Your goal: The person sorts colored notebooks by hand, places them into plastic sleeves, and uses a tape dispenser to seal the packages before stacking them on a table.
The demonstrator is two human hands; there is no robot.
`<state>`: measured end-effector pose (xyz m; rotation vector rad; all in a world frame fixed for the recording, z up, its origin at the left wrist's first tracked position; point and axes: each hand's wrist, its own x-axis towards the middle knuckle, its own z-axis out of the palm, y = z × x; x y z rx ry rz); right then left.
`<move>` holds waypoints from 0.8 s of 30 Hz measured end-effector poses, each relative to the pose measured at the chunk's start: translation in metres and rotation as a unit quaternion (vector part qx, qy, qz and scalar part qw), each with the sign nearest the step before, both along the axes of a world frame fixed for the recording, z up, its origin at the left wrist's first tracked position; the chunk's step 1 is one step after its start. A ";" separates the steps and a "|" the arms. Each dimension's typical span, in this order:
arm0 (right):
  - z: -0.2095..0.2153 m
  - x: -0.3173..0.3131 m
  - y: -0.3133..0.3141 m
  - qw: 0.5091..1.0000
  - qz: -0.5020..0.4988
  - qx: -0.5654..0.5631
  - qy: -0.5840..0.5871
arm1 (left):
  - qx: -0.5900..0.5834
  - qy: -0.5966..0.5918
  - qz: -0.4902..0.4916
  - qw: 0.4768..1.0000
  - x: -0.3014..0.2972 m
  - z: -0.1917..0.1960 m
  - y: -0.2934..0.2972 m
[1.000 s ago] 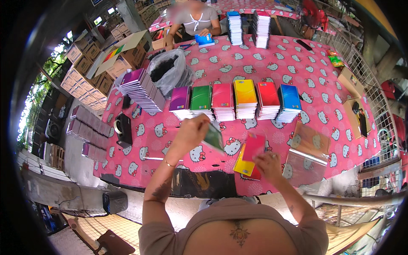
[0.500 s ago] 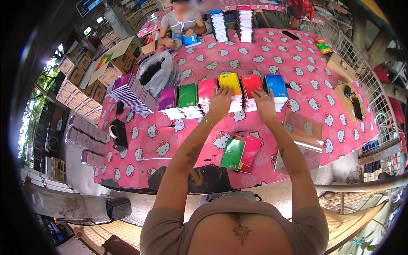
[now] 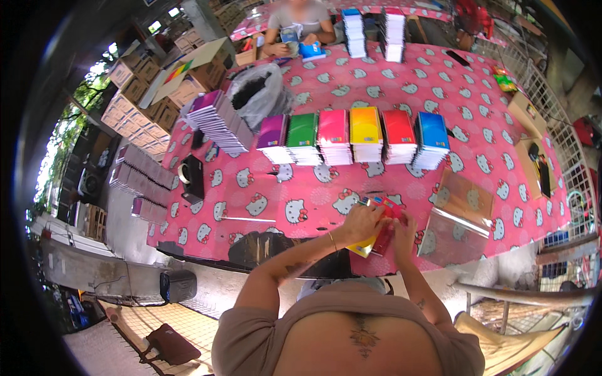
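Near the front edge of the table, my left hand grips a small bunch of spiral notebooks from the left. A yellow notebook shows under that hand, with a red notebook beside it. My right hand closes on the right side of the same bunch; its fingertips are partly hidden. Beyond my hands stands a row of notebook stacks: purple, green, pink, yellow, red and blue.
Clear plastic sheets lie right of my hands. To the left are a tape dispenser, a tall purple notebook stack and a plastic bag. Across the pink table, a person handles a blue notebook.
Both hands have come back from the yellow and red stacks to the loose notebooks near me. Yellow and red covers now show there, where green and pink ones lay on top.
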<state>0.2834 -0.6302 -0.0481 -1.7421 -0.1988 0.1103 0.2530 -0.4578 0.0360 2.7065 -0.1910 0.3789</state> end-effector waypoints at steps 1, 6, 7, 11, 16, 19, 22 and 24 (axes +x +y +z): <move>-0.002 0.003 -0.001 0.999 -0.028 0.005 0.039 | -0.154 0.051 0.050 0.986 0.000 0.005 0.007; 0.016 -0.008 0.003 0.965 0.025 0.181 0.187 | 0.042 -0.126 0.458 0.879 0.022 0.055 0.217; 0.017 -0.009 0.005 0.963 0.030 0.192 0.186 | 0.089 -0.138 0.419 0.893 0.011 0.056 0.248; 0.004 -0.006 0.009 0.974 0.035 0.165 0.152 | 0.087 -0.040 0.186 0.978 -0.005 0.055 0.297; 0.007 -0.005 0.008 0.970 0.031 0.168 0.171 | 0.136 -0.047 0.138 0.980 -0.003 0.056 0.319; 0.026 -0.007 0.011 0.946 0.039 0.214 0.240 | 0.066 -0.078 0.172 0.980 -0.024 0.069 0.322; 0.036 -0.001 0.000 0.928 -0.006 0.259 0.269 | 0.028 -0.118 0.188 0.975 -0.004 0.104 0.215; 0.051 -0.003 0.012 0.926 -0.024 0.227 0.301 | 0.090 -0.226 0.095 0.965 -0.028 0.079 0.140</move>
